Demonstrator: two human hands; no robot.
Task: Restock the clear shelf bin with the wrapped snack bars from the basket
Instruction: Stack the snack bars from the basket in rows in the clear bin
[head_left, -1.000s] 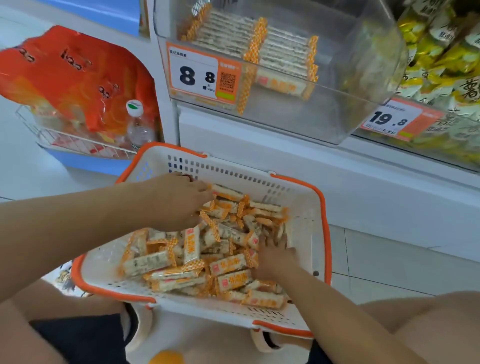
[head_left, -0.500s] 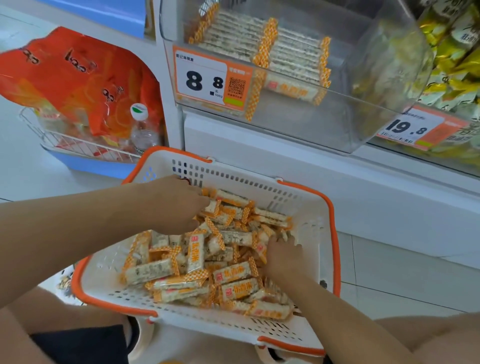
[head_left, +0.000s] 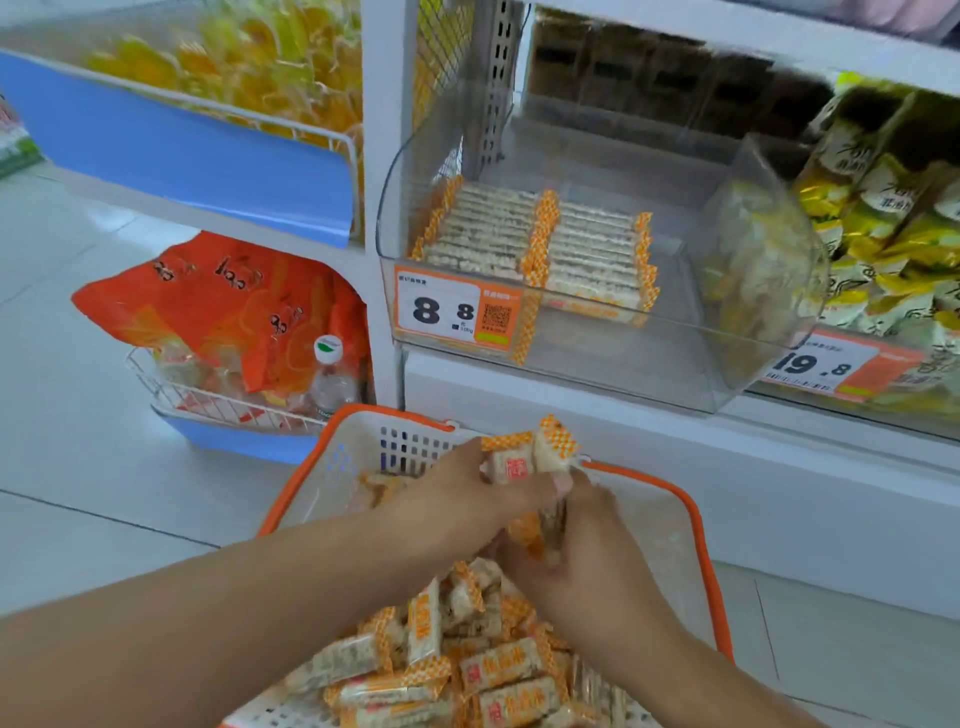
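A white basket with an orange rim (head_left: 698, 525) sits low in front of me, with several wrapped snack bars (head_left: 498, 670) piled in it. Both hands are raised together above the pile, holding a bunch of bars (head_left: 524, 460) between them. My left hand (head_left: 462, 501) grips the bunch from the left and my right hand (head_left: 587, 556) grips it from the right and below. The clear shelf bin (head_left: 597, 364) is straight ahead above the basket, with two neat rows of the same bars (head_left: 535, 244) at its back left. Its right and front parts are bare.
A price label reading 8.8 (head_left: 457, 312) is on the bin's front. To the right is another bin of yellow packets (head_left: 883, 208) with a 19.8 label. At the left, a wire rack holds orange bags (head_left: 223, 306) and a small bottle (head_left: 330, 379). White floor tiles lie around.
Both hands have left the pile and come together above the basket, lifting a bunch of bars. The view has tilted upward, showing more of the shelf.
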